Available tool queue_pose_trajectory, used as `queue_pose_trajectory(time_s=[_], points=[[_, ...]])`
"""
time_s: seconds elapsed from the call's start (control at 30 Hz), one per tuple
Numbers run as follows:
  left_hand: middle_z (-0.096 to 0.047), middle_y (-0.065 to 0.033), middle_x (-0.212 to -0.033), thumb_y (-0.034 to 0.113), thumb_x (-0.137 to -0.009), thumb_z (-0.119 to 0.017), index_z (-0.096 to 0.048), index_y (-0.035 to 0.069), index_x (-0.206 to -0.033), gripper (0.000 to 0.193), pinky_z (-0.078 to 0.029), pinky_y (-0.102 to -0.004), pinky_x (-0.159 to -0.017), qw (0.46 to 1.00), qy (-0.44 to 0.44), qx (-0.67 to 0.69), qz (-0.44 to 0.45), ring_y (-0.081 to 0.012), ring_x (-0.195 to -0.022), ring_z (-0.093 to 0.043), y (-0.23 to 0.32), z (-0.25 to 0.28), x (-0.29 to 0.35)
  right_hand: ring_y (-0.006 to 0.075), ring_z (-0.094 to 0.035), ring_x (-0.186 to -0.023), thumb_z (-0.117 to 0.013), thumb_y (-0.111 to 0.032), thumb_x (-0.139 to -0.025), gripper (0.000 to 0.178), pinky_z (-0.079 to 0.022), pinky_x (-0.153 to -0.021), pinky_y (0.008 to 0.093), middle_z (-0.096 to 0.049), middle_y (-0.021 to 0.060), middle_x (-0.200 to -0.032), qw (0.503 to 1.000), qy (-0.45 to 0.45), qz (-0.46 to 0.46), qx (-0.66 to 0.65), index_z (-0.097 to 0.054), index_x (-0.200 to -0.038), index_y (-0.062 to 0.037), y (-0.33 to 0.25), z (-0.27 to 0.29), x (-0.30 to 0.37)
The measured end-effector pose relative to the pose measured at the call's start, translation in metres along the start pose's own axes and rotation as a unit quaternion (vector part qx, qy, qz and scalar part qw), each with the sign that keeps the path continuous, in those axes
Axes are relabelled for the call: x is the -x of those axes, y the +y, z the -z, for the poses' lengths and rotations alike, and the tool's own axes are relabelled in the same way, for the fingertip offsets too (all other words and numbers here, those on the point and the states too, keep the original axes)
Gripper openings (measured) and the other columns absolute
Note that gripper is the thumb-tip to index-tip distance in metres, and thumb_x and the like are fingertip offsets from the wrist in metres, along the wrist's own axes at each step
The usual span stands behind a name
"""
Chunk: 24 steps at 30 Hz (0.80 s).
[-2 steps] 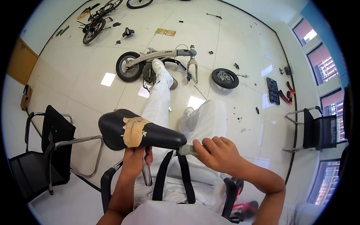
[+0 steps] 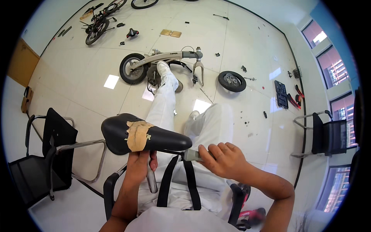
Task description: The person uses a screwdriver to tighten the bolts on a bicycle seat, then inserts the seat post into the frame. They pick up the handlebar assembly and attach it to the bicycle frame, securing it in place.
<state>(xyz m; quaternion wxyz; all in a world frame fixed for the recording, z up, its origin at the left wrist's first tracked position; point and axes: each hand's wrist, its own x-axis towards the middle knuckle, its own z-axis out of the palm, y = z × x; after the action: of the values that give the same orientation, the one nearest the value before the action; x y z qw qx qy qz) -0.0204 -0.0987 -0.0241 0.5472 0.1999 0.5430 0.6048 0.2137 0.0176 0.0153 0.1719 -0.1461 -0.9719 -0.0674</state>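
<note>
A black bicycle saddle [image 2: 166,140] with a torn strip of tan tape [image 2: 138,136] across it lies over my lap, nose to the right. Below it, my left hand [image 2: 140,164] is closed around the saddle's underside and its metal seat post [image 2: 152,181], which slants down toward me. My right hand [image 2: 224,157] grips the grey-green handle of a screwdriver [image 2: 192,155] just under the saddle nose. Its dark shaft runs left beneath the saddle, and the tip is hidden there.
Past my feet lies a beige bike frame [image 2: 166,57] with its rear wheel on; a loose wheel [image 2: 232,81] is to its right. A tool case [image 2: 281,94] lies far right. Chairs stand left [image 2: 58,150] and right [image 2: 324,133]. More bike parts litter the far floor.
The screwdriver has dropped slightly away from the saddle nose, so more of its shaft shows. Both hands keep their grips.
</note>
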Motion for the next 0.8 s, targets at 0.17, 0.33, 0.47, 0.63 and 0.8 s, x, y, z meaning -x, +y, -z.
queue_pose_trajectory(time_s=[0.17, 0.33, 0.47, 0.63, 0.8], points=[[-0.047, -0.0025, -0.058, 0.026, -0.099, -0.045, -0.05, 0.001, -0.081, 0.031, -0.038, -0.0244, -0.041, 0.994, -0.018, -0.103, 0.01, -0.009, -0.044, -0.045, 0.002, 0.009, 0.004, 0.0148, -0.047, -0.043, -0.067, -0.033, -0.082, 0.03, -0.04, -0.042, 0.0274, -0.044, 0.0012, -0.058, 0.995, -0.036, -0.016, -0.093, -0.059, -0.089, -0.0045, -0.005, -0.002, 0.004], [-0.046, -0.0019, -0.057, 0.023, -0.098, -0.045, -0.049, 0.001, -0.078, 0.029, -0.038, -0.0241, -0.038, 0.986, -0.057, -0.153, 0.043, -0.0077, -0.044, -0.043, 0.008, 0.006, 0.003, 0.0207, -0.051, -0.043, -0.066, -0.035, -0.083, 0.033, -0.04, -0.04, 0.0315, -0.049, 0.0052, -0.058, 0.966, -0.131, -0.104, -0.198, -0.058, -0.089, -0.0038, -0.019, 0.012, 0.006], [-0.045, -0.0017, -0.057, 0.02, -0.098, -0.045, -0.047, 0.001, -0.076, 0.029, -0.037, -0.0244, -0.037, 0.983, -0.097, -0.149, 0.046, -0.0075, -0.043, -0.043, 0.001, 0.012, 0.001, 0.0246, -0.053, -0.043, -0.066, -0.033, -0.085, 0.032, -0.041, -0.039, 0.0351, -0.05, 0.0075, -0.058, 0.932, -0.18, -0.156, -0.272, -0.058, -0.09, -0.003, -0.024, 0.014, 0.01], [-0.043, -0.0022, -0.055, 0.018, -0.098, -0.042, -0.046, 0.002, -0.073, 0.03, -0.036, -0.0253, -0.037, 0.979, -0.114, -0.161, 0.054, -0.008, -0.041, -0.04, 0.004, 0.009, -0.002, 0.0286, -0.056, -0.048, -0.066, -0.03, -0.085, 0.03, -0.044, -0.044, 0.0366, -0.055, 0.0109, -0.061, 0.884, -0.184, -0.217, -0.37, -0.059, -0.092, -0.0017, -0.025, 0.013, 0.014], [-0.045, -0.0021, -0.057, 0.015, -0.096, -0.042, -0.048, 0.001, -0.078, 0.023, -0.037, -0.024, -0.038, 0.982, -0.111, -0.141, 0.065, -0.008, -0.042, -0.042, 0.0, 0.01, 0.001, 0.0286, -0.055, -0.049, -0.065, -0.031, -0.087, 0.033, -0.043, -0.046, 0.0342, -0.055, 0.0122, -0.062, 0.808, -0.204, -0.264, -0.485, -0.06, -0.097, 0.0001, -0.025, 0.011, 0.016]])
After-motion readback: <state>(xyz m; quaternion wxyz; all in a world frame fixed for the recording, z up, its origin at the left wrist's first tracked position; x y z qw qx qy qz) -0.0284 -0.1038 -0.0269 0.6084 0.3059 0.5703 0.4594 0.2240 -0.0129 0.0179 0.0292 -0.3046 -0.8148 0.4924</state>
